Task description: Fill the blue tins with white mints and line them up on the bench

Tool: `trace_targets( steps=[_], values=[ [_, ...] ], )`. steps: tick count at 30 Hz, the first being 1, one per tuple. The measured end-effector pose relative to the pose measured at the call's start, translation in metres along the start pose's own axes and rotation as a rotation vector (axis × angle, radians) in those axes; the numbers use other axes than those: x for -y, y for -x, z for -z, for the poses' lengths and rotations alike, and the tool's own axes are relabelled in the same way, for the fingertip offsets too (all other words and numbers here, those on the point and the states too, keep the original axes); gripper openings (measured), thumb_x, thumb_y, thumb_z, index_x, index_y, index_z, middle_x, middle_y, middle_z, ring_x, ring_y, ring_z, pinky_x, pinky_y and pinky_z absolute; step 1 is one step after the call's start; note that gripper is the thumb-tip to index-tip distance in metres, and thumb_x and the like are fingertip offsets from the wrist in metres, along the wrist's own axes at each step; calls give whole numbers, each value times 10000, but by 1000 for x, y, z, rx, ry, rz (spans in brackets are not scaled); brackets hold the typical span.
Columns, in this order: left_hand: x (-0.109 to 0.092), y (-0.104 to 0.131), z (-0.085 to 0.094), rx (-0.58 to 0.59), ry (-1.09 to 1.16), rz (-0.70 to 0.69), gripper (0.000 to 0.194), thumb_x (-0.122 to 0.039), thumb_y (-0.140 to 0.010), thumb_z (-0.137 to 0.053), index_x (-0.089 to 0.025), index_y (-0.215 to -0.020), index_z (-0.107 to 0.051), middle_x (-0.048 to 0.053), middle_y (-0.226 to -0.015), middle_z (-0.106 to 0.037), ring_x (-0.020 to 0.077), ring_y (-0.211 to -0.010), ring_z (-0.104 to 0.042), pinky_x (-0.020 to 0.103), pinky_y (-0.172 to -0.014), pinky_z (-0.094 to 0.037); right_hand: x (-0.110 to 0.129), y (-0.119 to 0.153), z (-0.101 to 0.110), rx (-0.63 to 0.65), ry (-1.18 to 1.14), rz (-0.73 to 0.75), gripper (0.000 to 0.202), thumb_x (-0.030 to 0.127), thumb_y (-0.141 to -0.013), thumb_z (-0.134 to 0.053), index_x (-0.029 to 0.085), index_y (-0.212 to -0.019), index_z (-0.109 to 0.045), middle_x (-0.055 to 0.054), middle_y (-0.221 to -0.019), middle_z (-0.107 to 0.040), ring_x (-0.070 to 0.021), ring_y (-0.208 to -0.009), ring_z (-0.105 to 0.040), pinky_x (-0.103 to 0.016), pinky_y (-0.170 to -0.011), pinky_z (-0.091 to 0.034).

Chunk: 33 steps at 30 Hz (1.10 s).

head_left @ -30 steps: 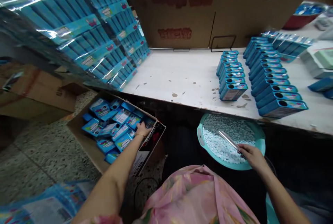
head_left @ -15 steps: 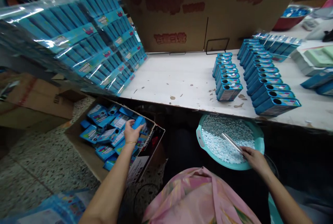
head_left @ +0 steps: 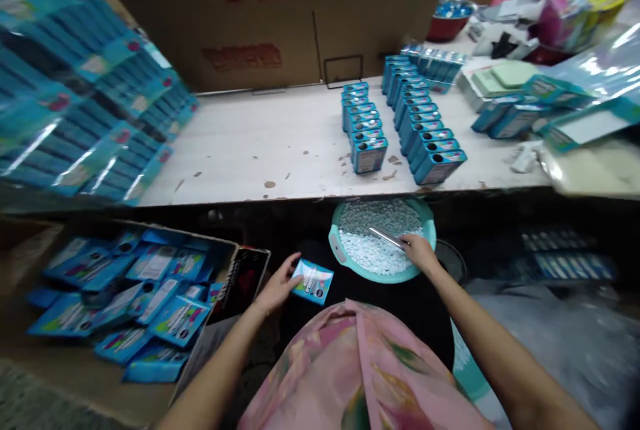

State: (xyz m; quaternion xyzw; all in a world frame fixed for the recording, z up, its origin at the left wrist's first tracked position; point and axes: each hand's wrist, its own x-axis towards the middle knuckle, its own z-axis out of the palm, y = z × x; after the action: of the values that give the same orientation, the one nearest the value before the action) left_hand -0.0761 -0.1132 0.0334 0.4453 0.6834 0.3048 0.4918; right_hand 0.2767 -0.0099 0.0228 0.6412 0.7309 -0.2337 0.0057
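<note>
Between the carton and the basin, my left hand holds a small blue box by its left end, its printed face turned up. My right hand grips the near end of a metal scoop, which lies over the white pellets in a turquoise basin. To the left, an open carton is filled with loose blue boxes. On the white table stand two rows of upright blue boxes, with dark round openings on top.
Plastic-wrapped stacks of blue packs rise at the left. A large brown cardboard box stands behind the table. At the right are a red bowl, pale green trays and plastic wrapping. The table's front edge runs above the basin.
My left hand has come out of the carton with a blue box and moved right, towards the basin. My right hand still holds the scoop. The view has turned right.
</note>
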Motion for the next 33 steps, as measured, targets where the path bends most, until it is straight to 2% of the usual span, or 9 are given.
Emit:
trace_targets(
  steps=[4, 8, 11, 14, 17, 22, 24, 27, 33],
  values=[
    [20, 8, -6, 104, -484, -264, 365, -295, -749, -428, -232, -1083, -560, 77, -1210, -508, 216, -1160, -427, 389, -990, -316, -5, 4, 26, -6, 299, -6, 325, 89, -769, -373, 177, -944, -632, -91, -921, -629, -163, -834, -572, -243, -684, -411],
    [15, 17, -3, 343, -812, -386, 609, -279, -661, -520, -274, -1256, -391, 75, -1356, -341, 252, -1244, -310, 424, -1002, -283, -10, 1, 33, 8, 346, -16, 286, 100, -790, -354, 92, -840, -635, -166, -907, -610, -210, -872, -548, -294, -707, -396],
    [13, 18, -17, 281, -956, -392, 710, -364, -628, -579, -283, -1289, -332, 109, -1386, -270, 322, -1264, -239, 501, -977, -268, -1, -8, 14, 38, 225, -67, 313, 95, -798, -335, 83, -865, -640, -169, -912, -618, -208, -885, -552, -299, -736, -390],
    [16, 12, -32, 149, -941, -373, 638, -426, -658, -555, -234, -1249, -411, 146, -1338, -345, 338, -1237, -285, 489, -966, -297, 17, -20, -15, 52, 122, -89, 321, 105, -791, -364, 149, -955, -637, -116, -963, -631, -179, -920, -554, -265, -759, -389],
    [18, 3, -32, 56, -788, -390, 514, -388, -693, -523, -217, -1177, -485, 126, -1265, -443, 301, -1189, -374, 445, -970, -320, 27, -34, -36, 63, -2, -108, 346, 113, -775, -404, 218, -1022, -622, -66, -1028, -629, -157, -965, -545, -236, -785, -386],
    [-6, -10, -17, -73, -306, -253, 467, -434, -705, -514, -155, -1078, -494, 88, -1030, -594, 223, -942, -565, 372, -870, -427, 13, -48, -41, 88, -219, -98, 307, 150, -751, -478, 222, -999, -644, -13, -957, -663, -138, -872, -587, -204, -740, -421],
    [-24, -16, -21, -95, -121, -193, 457, -438, -705, -519, -146, -1054, -480, 72, -976, -605, 203, -884, -580, 354, -827, -451, 5, -47, -32, 87, -286, -77, 312, 149, -744, -489, 202, -1014, -638, -3, -891, -676, -124, -788, -600, -198, -703, -434],
    [-50, -31, -38, -45, 16, -238, 435, -413, -705, -533, -149, -1044, -468, 63, -973, -594, 184, -879, -570, 341, -828, -445, -4, -41, -6, 66, -352, -39, 311, 146, -734, -492, 187, -1003, -644, 3, -800, -680, -110, -679, -592, -203, -660, -439],
    [-79, -69, -80, 30, -118, -458, 406, -383, -705, -535, -159, -1038, -477, 45, -956, -569, 169, -877, -537, 326, -841, -414, 5, -20, 74, -28, -346, 171, 274, 144, -706, -509, 206, -906, -684, -7, -796, -677, -117, -699, -579, -203, -654, -409]
  ],
)
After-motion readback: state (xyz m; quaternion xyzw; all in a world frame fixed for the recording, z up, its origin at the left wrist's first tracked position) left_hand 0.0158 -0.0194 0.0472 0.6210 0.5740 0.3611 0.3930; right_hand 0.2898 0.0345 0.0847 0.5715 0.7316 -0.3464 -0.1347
